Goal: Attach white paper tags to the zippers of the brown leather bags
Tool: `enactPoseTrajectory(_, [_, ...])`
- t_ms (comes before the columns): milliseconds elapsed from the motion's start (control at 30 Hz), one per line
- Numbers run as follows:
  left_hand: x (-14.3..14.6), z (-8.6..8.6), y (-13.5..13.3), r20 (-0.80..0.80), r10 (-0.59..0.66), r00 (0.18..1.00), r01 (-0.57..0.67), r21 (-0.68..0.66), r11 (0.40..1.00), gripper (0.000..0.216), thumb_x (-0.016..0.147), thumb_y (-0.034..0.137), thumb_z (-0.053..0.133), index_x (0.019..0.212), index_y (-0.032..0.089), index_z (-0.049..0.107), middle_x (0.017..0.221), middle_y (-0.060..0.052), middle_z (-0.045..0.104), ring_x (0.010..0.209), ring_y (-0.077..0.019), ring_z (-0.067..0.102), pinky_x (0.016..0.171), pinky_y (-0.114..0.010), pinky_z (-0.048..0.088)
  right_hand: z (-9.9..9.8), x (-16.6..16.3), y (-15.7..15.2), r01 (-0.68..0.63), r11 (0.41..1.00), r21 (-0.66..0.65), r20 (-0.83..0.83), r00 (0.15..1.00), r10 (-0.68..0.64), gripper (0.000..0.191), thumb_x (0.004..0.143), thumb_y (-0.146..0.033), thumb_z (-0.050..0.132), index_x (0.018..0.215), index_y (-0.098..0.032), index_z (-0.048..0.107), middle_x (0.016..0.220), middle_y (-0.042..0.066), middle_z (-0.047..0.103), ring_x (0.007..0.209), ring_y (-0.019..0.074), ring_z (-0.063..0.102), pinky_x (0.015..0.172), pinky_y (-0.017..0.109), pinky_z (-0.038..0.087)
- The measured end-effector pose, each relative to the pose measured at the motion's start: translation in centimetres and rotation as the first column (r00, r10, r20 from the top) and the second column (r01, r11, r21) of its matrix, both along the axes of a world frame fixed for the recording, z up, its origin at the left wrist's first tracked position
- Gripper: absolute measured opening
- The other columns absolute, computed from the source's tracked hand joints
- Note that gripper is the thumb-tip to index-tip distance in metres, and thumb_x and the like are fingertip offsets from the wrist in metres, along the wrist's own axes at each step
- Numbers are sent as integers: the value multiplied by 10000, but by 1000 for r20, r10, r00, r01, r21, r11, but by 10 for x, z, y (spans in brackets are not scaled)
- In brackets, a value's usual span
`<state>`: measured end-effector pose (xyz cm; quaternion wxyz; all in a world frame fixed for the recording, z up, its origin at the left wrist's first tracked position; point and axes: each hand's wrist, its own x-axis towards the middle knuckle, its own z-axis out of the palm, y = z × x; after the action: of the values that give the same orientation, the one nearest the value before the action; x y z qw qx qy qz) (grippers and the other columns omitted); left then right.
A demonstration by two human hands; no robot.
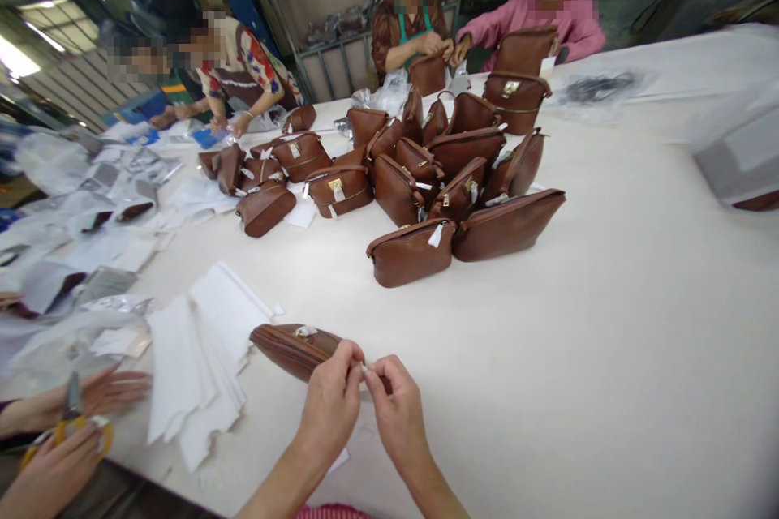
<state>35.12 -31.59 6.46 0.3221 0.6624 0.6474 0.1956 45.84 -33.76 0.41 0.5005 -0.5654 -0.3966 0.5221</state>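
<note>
A brown leather handbag (286, 350) lies tilted on the white table in front of me, a small white wrapping on its top fitting. At the bag's right end, my left hand (333, 399) is closed in a pinch and covers part of it. Close beside it, my right hand (398, 404) pinches too, its fingertips almost meeting the left ones. Something tiny and whitish shows between the fingertips, too small to name. Whether the left fingers also grip the bag is hidden.
Many brown handbags (414, 255) stand grouped mid-table. White paper sheets (195, 373) lie at left, with plastic bags (54, 162) beyond. A neighbour's hand holds yellow-handled scissors (73, 422) at lower left. Several people work across the table. A large plastic-wrapped item (742, 146) stands at right.
</note>
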Motion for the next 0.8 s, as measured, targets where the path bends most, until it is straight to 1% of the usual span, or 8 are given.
enactPoseTrajectory(133, [2, 0, -1, -113, -124, 986, 126, 11, 992, 179, 887, 124, 335, 844, 230, 473, 751, -19, 630, 726, -190, 623, 681, -278, 437, 2, 1, -1, -45, 985, 168, 295, 955, -7, 244, 932, -261, 461, 700, -221, 525, 737, 7, 547, 688, 174, 523, 631, 295, 373])
enactPoseTrajectory(267, [6, -3, -5, -258, -174, 950, 167, -49, 985, 236, 825, 37, 347, 852, 225, 488, 859, -63, 674, 817, -219, 642, 758, -319, 468, 5, 1, 0, -131, 962, 240, 575, 817, -33, 231, 941, -147, 409, 757, -222, 526, 751, 31, 569, 702, 191, 530, 642, 313, 359])
enactPoseTrajectory(367, [8, -3, -8, -256, -196, 947, 171, -117, 978, 246, 838, 41, 358, 916, 222, 505, 922, -78, 692, 857, -225, 652, 789, -332, 480, 5, -2, 0, -157, 950, 269, 691, 718, -77, 244, 932, -107, 402, 754, -220, 525, 727, 47, 574, 690, 208, 515, 633, 330, 348])
enactPoseTrajectory(500, [10, -1, -9, -211, -234, 949, 196, -183, 963, 259, 875, 57, 349, 1002, 213, 512, 971, -94, 709, 907, -233, 669, 799, -334, 482, 2, -4, 0, -153, 945, 288, 693, 715, -96, 254, 931, -99, 386, 756, -223, 523, 719, 49, 572, 687, 214, 510, 627, 334, 346])
enactPoseTrajectory(600, [5, 7, -7, -206, -301, 931, 250, -241, 938, 335, 825, 13, 358, 1047, 192, 535, 948, -101, 712, 905, -246, 675, 793, -341, 487, -4, 2, -2, -155, 964, 217, 590, 808, -3, 232, 951, -176, 403, 764, -232, 526, 736, 38, 577, 681, 203, 537, 622, 326, 363])
enactPoseTrajectory(667, [-6, 14, -3, -133, -350, 927, 312, -244, 918, 412, 806, -2, 359, 1113, 195, 551, 905, -80, 714, 869, -227, 681, 777, -314, 497, -13, 9, -3, -201, 968, 150, 491, 865, 103, 228, 961, -267, 444, 758, -240, 543, 751, 32, 582, 682, 197, 564, 635, 325, 398])
enactPoseTrajectory(733, [-26, 19, 2, -56, -357, 932, 346, -150, 926, 470, 836, 20, 352, 1222, 215, 536, 926, -69, 714, 879, -203, 676, 798, -291, 507, -24, 17, -4, -276, 954, 115, 410, 888, 208, 265, 955, -334, 485, 715, -248, 558, 754, 30, 588, 697, 196, 584, 653, 328, 445])
enactPoseTrajectory(800, [-55, 16, 11, -83, -364, 928, 366, 9, 931, 477, 859, 70, 389, 1289, 234, 515, 1072, -91, 696, 995, -211, 646, 896, -313, 498, -36, 26, -2, -225, 970, 96, 399, 901, 170, 288, 946, -357, 519, 681, -257, 573, 740, 26, 593, 667, 196, 575, 658, 345, 488])
